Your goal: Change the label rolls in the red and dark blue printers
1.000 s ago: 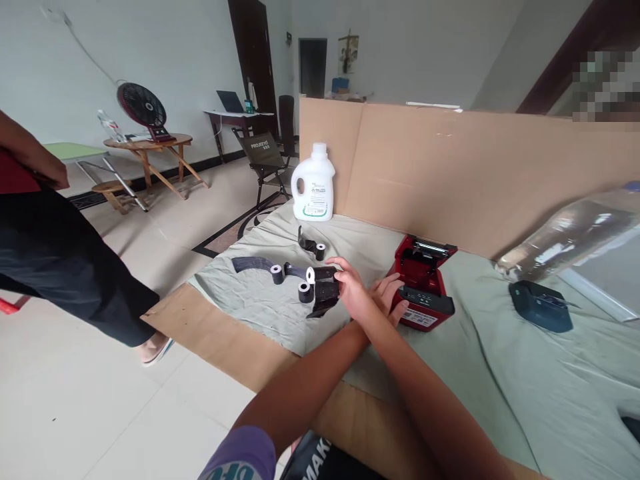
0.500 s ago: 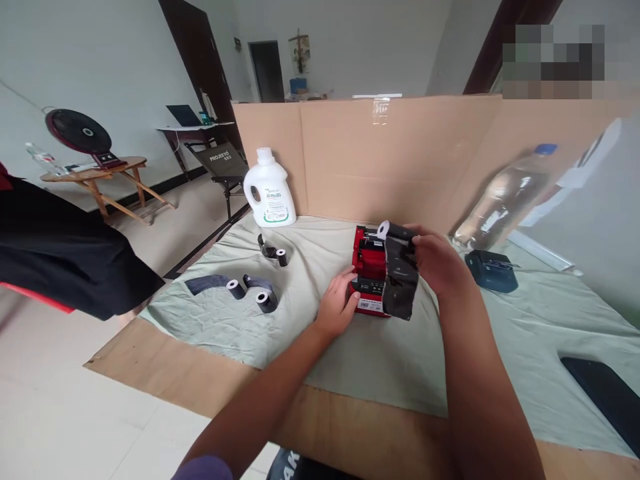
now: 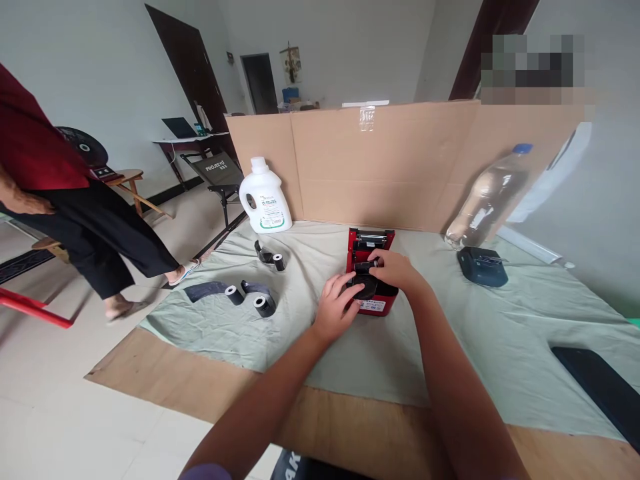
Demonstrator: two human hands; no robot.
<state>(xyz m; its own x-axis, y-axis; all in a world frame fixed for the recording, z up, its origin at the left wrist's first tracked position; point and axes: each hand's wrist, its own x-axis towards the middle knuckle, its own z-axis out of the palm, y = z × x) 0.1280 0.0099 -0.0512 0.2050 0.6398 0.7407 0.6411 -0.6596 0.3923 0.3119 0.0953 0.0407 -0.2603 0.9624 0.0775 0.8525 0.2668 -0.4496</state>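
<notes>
A red and black device (image 3: 374,306) stands on the cloth with its lid raised at the back. My right hand (image 3: 395,270) pinches a small black roll (image 3: 367,266) over the device's middle. Beside it, my left hand (image 3: 337,303) rests at the device's left front, fingers spread over a black strip (image 3: 366,287). Whether those left fingers press the strip or the device is hard to see. To the left lie more black rolls: one (image 3: 279,262) farther back, one (image 3: 234,295) with its strip trailing left, and one (image 3: 264,306) nearer.
A white jug (image 3: 267,200) stands at the back left before a cardboard panel (image 3: 370,167). On the right are a clear bottle (image 3: 493,197), a dark box (image 3: 483,266) and a black phone-like slab (image 3: 600,383). A person (image 3: 95,213) is at the far left.
My right hand has brought the black roll left and down into the device, with its strip no longer hanging at the right side. At the left, the person has come further into view.
</notes>
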